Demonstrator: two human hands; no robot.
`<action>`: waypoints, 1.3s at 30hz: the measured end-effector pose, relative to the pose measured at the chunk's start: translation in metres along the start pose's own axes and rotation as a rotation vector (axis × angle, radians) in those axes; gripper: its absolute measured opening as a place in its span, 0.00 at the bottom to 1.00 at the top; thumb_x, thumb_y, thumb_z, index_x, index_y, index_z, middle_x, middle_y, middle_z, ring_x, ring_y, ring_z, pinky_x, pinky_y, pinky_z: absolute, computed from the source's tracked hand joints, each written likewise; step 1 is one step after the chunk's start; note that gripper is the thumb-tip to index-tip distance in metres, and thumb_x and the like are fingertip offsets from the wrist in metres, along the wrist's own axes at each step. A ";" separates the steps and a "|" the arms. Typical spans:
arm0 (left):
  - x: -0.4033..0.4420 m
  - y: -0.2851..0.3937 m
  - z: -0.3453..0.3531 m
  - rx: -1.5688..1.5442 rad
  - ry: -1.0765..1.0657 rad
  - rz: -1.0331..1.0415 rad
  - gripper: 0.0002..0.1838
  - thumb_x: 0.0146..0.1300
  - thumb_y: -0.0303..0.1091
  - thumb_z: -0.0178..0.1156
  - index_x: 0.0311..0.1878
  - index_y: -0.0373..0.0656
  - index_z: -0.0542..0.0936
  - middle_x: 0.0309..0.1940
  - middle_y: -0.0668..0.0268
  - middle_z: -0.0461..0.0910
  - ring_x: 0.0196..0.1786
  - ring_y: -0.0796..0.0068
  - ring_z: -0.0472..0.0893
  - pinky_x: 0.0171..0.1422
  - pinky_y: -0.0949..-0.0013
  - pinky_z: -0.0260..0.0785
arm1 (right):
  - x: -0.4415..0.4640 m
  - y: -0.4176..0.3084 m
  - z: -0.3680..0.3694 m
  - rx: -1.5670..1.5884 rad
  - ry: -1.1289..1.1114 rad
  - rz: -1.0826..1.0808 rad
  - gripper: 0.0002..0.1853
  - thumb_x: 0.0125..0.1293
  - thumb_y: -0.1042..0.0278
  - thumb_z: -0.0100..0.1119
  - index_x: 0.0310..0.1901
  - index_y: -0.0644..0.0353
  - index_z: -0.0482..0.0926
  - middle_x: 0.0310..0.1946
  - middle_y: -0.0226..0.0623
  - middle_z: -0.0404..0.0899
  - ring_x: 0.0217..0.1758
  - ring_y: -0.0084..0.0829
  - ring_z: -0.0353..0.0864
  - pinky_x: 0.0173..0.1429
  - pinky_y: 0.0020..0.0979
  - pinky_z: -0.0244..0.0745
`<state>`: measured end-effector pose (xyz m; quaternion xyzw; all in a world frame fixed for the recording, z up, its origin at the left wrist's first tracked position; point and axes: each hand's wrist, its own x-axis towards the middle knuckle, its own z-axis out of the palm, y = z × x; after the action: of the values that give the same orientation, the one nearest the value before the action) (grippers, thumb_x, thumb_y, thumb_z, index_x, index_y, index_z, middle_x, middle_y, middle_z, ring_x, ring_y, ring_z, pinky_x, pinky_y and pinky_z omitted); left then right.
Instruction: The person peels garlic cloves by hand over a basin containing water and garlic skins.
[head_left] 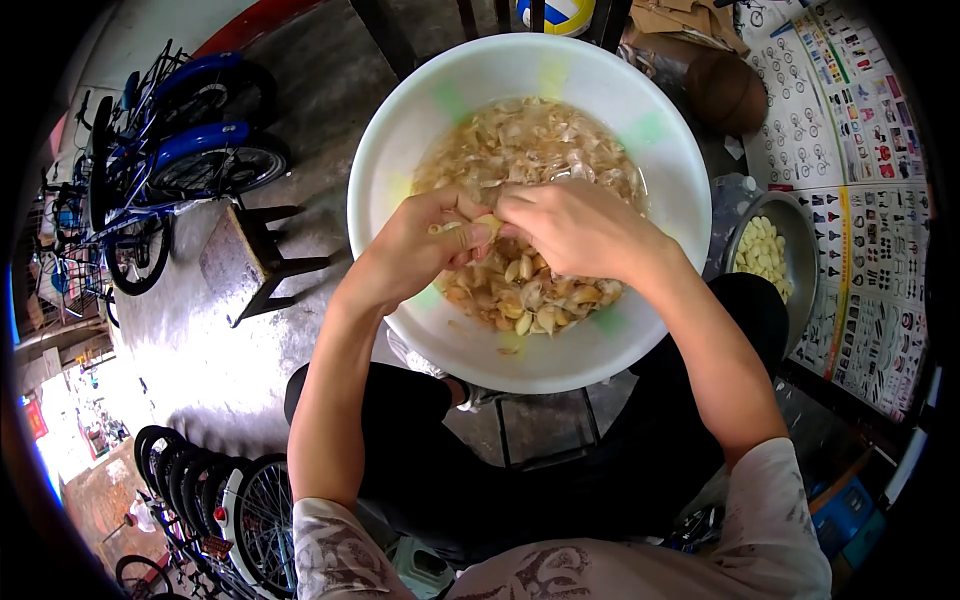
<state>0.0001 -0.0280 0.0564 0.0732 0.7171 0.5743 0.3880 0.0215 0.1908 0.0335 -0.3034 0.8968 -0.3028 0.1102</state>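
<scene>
A large white basin [400, 140] holds water with garlic cloves [525, 270] and loose papery skins [545, 135] floating in it. Over its middle, my left hand [425, 240] is closed on a pale garlic clove [488, 228], gripped between thumb and fingers. My right hand [570, 222] meets it from the other side, its fingertips pinched together at the same clove. What lies under the right fingers is hidden. To the right, peeled white cloves [762, 255] fill part of a metal bowl [803, 250].
A small wooden stool [255, 262] and blue bicycles [200, 150] stand at the left. Black tyres [190, 480] are at the lower left. A printed poster sheet [850, 200] covers the right side. A ball [560, 14] and cardboard [685, 22] lie beyond the basin.
</scene>
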 end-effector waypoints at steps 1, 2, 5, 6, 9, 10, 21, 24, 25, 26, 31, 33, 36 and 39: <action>-0.001 0.000 -0.001 -0.003 -0.025 -0.002 0.10 0.69 0.36 0.63 0.40 0.38 0.78 0.28 0.69 0.79 0.30 0.83 0.70 0.35 0.76 0.62 | 0.000 -0.001 0.000 0.031 -0.011 -0.019 0.05 0.65 0.73 0.59 0.35 0.66 0.77 0.34 0.46 0.82 0.34 0.47 0.83 0.38 0.44 0.76; -0.002 0.001 -0.002 -0.004 -0.025 -0.003 0.10 0.69 0.36 0.63 0.40 0.38 0.78 0.28 0.69 0.79 0.30 0.83 0.70 0.35 0.76 0.62 | 0.000 -0.002 0.000 0.061 -0.021 -0.037 0.05 0.65 0.75 0.58 0.34 0.68 0.78 0.34 0.48 0.83 0.34 0.45 0.85 0.38 0.43 0.78; -0.006 0.002 -0.004 -0.014 -0.041 -0.043 0.10 0.69 0.34 0.64 0.37 0.37 0.79 0.28 0.69 0.78 0.30 0.81 0.73 0.35 0.74 0.67 | -0.001 -0.006 0.003 0.161 -0.029 -0.027 0.05 0.66 0.74 0.57 0.34 0.67 0.78 0.32 0.47 0.83 0.32 0.45 0.84 0.37 0.42 0.77; -0.006 0.000 -0.006 0.019 -0.062 -0.050 0.10 0.68 0.35 0.64 0.40 0.38 0.79 0.28 0.69 0.78 0.31 0.81 0.72 0.35 0.75 0.64 | -0.002 -0.005 0.006 0.161 -0.029 -0.027 0.05 0.66 0.74 0.57 0.34 0.67 0.78 0.32 0.47 0.83 0.32 0.45 0.84 0.37 0.42 0.77; -0.010 0.001 -0.012 0.040 -0.094 -0.042 0.11 0.67 0.36 0.65 0.44 0.38 0.80 0.29 0.69 0.78 0.31 0.82 0.71 0.35 0.76 0.62 | -0.004 -0.002 0.018 0.201 0.025 -0.083 0.06 0.67 0.73 0.58 0.34 0.67 0.78 0.30 0.46 0.83 0.31 0.43 0.83 0.36 0.42 0.76; -0.012 0.003 -0.014 0.027 -0.104 -0.028 0.11 0.67 0.35 0.65 0.45 0.38 0.81 0.29 0.69 0.78 0.31 0.82 0.71 0.36 0.76 0.62 | -0.006 -0.005 0.021 0.296 0.090 -0.109 0.06 0.67 0.73 0.58 0.34 0.66 0.79 0.29 0.46 0.83 0.30 0.42 0.83 0.35 0.41 0.75; -0.013 0.006 -0.011 -0.090 0.057 0.026 0.14 0.69 0.30 0.62 0.55 0.35 0.78 0.34 0.66 0.82 0.39 0.77 0.80 0.41 0.72 0.70 | 0.005 -0.013 0.016 0.590 0.292 -0.028 0.09 0.71 0.69 0.57 0.38 0.67 0.81 0.25 0.42 0.81 0.26 0.35 0.80 0.32 0.33 0.71; -0.011 0.003 0.001 -0.006 0.163 0.098 0.13 0.69 0.26 0.60 0.55 0.33 0.78 0.36 0.63 0.85 0.42 0.74 0.83 0.45 0.69 0.74 | 0.005 -0.017 0.015 0.709 0.253 0.164 0.10 0.71 0.70 0.55 0.35 0.68 0.80 0.24 0.44 0.79 0.26 0.38 0.79 0.32 0.36 0.71; -0.009 -0.003 0.003 0.166 0.199 0.159 0.13 0.69 0.25 0.59 0.55 0.33 0.79 0.35 0.63 0.84 0.39 0.77 0.82 0.43 0.71 0.73 | 0.006 -0.018 0.014 0.688 0.251 0.179 0.10 0.70 0.72 0.55 0.34 0.69 0.79 0.24 0.47 0.79 0.27 0.42 0.79 0.33 0.38 0.71; -0.007 -0.006 0.005 0.338 0.236 0.220 0.14 0.69 0.24 0.58 0.56 0.33 0.79 0.34 0.64 0.84 0.36 0.79 0.80 0.42 0.73 0.72 | 0.006 -0.018 0.014 0.667 0.249 0.192 0.10 0.70 0.73 0.54 0.33 0.69 0.78 0.25 0.49 0.79 0.27 0.46 0.79 0.34 0.41 0.72; -0.003 -0.013 0.020 0.466 0.331 0.415 0.14 0.64 0.19 0.60 0.53 0.33 0.81 0.33 0.54 0.84 0.33 0.72 0.82 0.41 0.68 0.74 | 0.006 -0.012 0.021 0.452 0.304 0.103 0.09 0.68 0.76 0.51 0.30 0.71 0.76 0.26 0.54 0.79 0.31 0.56 0.79 0.38 0.47 0.72; -0.001 -0.016 0.024 0.525 0.373 0.478 0.15 0.62 0.17 0.60 0.52 0.33 0.80 0.35 0.51 0.84 0.32 0.64 0.82 0.42 0.66 0.74 | 0.005 -0.012 0.022 0.432 0.304 0.104 0.09 0.67 0.77 0.51 0.30 0.72 0.76 0.26 0.56 0.79 0.32 0.57 0.79 0.39 0.49 0.72; -0.001 -0.015 0.030 0.608 0.422 0.469 0.15 0.61 0.16 0.59 0.52 0.33 0.80 0.37 0.50 0.83 0.32 0.59 0.81 0.42 0.65 0.74 | 0.004 -0.015 0.030 0.410 0.307 0.167 0.08 0.65 0.77 0.52 0.30 0.72 0.76 0.27 0.57 0.79 0.33 0.57 0.79 0.40 0.50 0.72; -0.003 -0.013 0.034 0.654 0.450 0.473 0.15 0.61 0.16 0.59 0.52 0.32 0.80 0.37 0.50 0.83 0.32 0.59 0.81 0.41 0.64 0.74 | 0.003 -0.016 0.034 0.367 0.412 0.170 0.07 0.62 0.77 0.54 0.28 0.72 0.76 0.26 0.57 0.79 0.30 0.57 0.79 0.39 0.50 0.72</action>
<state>0.0278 -0.0075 0.0453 0.2267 0.8906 0.3924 0.0377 0.0400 0.1629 0.0158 -0.1343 0.8527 -0.5048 0.0036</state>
